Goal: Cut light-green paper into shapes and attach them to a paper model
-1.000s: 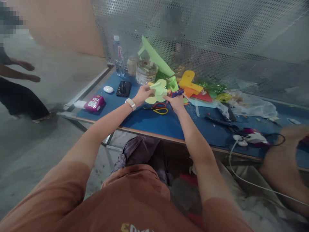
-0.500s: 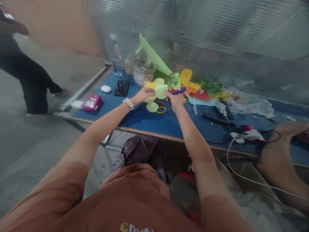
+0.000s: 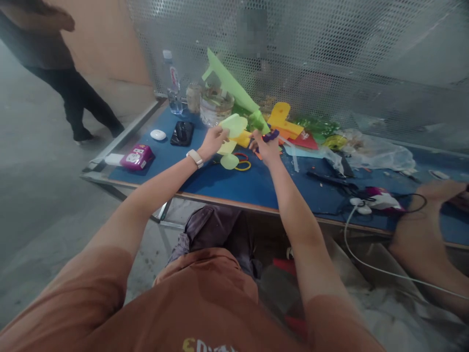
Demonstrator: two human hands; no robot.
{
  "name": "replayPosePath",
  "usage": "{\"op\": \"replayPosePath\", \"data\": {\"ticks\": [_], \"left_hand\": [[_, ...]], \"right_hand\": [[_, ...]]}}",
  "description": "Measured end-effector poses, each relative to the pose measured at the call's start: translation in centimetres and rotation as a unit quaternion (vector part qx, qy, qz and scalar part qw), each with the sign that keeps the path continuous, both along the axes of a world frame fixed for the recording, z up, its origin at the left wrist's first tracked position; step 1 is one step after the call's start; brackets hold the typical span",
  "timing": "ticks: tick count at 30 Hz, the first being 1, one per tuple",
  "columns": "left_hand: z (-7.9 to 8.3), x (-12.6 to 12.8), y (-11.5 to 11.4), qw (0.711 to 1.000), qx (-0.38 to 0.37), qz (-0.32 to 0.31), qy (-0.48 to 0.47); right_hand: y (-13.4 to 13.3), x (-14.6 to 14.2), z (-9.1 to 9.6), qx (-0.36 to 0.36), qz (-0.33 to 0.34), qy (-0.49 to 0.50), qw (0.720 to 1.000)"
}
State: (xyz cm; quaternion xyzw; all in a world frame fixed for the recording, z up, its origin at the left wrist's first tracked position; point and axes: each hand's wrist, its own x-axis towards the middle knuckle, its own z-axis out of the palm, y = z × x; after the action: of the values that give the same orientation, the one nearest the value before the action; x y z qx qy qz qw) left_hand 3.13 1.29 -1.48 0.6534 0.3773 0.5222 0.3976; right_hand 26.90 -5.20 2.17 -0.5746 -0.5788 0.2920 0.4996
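My left hand [image 3: 215,141] is closed, pinching a pale green paper cutout [image 3: 234,126] with rounded lobes between thumb and fingers. Just right of it, my right hand [image 3: 266,149] is partly curled around a dark purple object [image 3: 271,135], whose exact kind is hidden by the fingers. A yellow paper piece [image 3: 242,139] shows between the two hands, behind the cutout. Below the left hand lies another rounded pale green piece [image 3: 229,162]. Next to it on the blue table [image 3: 227,188] are scissors-like red and yellow loops [image 3: 243,165]. Crumpled bright green material [image 3: 258,121] sits behind my right fingers.
Leftward are a water bottle [image 3: 173,85], black phone [image 3: 182,133], white oval case [image 3: 158,135] and purple pack [image 3: 137,157]. Jars [image 3: 217,110] and a large green sheet [image 3: 231,80] stand behind. Plastic bags [image 3: 381,154] and cables lie right, near another person's arm [image 3: 421,230].
The pale green cutout has turned and tilted upward in my left hand. My right fingers have come away from its edge. The person at far left appears further right.
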Motion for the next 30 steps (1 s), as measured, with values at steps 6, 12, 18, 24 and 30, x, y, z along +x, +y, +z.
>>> {"op": "replayPosePath", "data": {"ticks": [6, 12, 18, 24, 30], "left_hand": [[0.2, -0.4, 0.2, 0.999, 0.010, 0.038, 0.009], [-0.1, -0.6, 0.1, 0.998, 0.029, 0.033, 0.043], [-0.4, -0.5, 0.3, 0.996, 0.056, 0.018, 0.069], [-0.2, -0.5, 0.0, 0.994, 0.071, -0.006, 0.081], [0.4, -0.5, -0.4, 0.994, 0.054, 0.000, 0.096]], "right_hand": [[-1.6, 1.5, 1.2, -0.023, 0.031, -0.060, 0.997], [-1.8, 1.2, 0.8, -0.034, 0.067, -0.077, 0.994], [-1.1, 1.4, 0.4, -0.012, 0.056, -0.115, 0.992], [-0.7, 1.5, 0.1, 0.030, 0.068, -0.101, 0.992], [-0.2, 1.6, -0.3, 0.030, 0.072, -0.121, 0.990]]}}
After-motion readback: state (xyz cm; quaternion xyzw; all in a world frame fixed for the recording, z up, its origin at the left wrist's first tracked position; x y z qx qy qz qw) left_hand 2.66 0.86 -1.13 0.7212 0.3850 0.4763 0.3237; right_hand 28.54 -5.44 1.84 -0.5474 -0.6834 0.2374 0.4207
